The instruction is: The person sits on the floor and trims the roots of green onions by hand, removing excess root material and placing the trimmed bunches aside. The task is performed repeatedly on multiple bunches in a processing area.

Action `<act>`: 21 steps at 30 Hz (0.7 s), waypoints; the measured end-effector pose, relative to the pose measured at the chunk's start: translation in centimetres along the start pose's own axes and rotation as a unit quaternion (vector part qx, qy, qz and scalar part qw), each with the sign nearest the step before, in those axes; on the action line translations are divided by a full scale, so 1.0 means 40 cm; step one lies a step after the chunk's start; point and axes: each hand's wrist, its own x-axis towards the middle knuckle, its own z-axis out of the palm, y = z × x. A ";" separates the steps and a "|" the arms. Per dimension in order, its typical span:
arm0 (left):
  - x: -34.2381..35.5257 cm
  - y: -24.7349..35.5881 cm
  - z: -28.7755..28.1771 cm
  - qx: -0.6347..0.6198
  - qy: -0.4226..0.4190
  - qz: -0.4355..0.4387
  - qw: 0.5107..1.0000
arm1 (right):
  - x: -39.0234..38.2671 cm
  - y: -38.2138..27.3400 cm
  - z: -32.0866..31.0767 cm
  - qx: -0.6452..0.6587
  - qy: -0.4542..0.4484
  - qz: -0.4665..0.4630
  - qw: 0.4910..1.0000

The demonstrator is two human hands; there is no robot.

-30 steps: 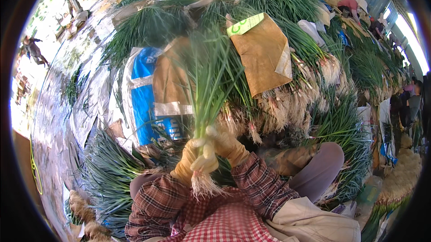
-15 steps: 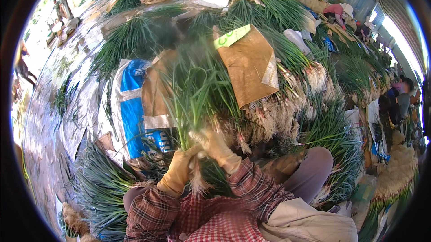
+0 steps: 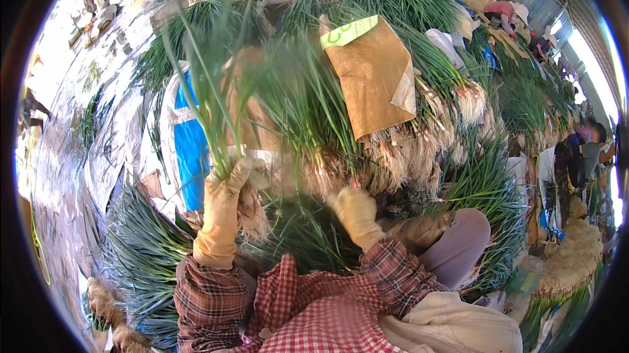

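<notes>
My left hand (image 3: 229, 182), in a yellow glove, is closed round a small bunch of green onions (image 3: 223, 130); its leaves rise up and pale roots hang beside my wrist. My right hand (image 3: 354, 215), also gloved, is lower and to the right, blurred, just below the roots of a pile of green onions (image 3: 400, 163); whether it holds anything I cannot tell. A brown paper sack (image 3: 367, 84) lies on that pile. A blue, white and brown sack (image 3: 190, 156) lies behind my left hand. More green onions (image 3: 141, 248) are heaped left of me.
My crossed leg (image 3: 452, 248) is at the right. Further heaps of green onions (image 3: 524, 110) stretch back to the right under a metal shed wall. Several other people (image 3: 501, 15) sit among them. A pale wet sheet (image 3: 78, 169) covers the ground at the left.
My hands were together round the bunch. Now they are apart: the left has moved up and leftward with the bunch, and the right has let go and moved rightward.
</notes>
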 end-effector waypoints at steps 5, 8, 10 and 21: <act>0.031 -0.065 0.014 -0.209 -0.066 -0.167 0.961 | 0.080 0.029 -0.033 0.096 -0.025 0.088 0.991; 0.024 -0.107 0.035 -0.209 -0.151 -0.299 0.919 | -0.015 -0.024 -0.067 0.261 -0.066 0.022 0.963; 0.006 -0.142 0.068 -0.127 -0.170 -0.322 0.923 | -0.109 -0.075 -0.080 0.347 -0.027 -0.090 0.933; -0.050 -0.216 0.101 0.049 -0.201 -0.293 0.934 | -0.080 -0.139 -0.155 0.392 -0.112 0.021 0.913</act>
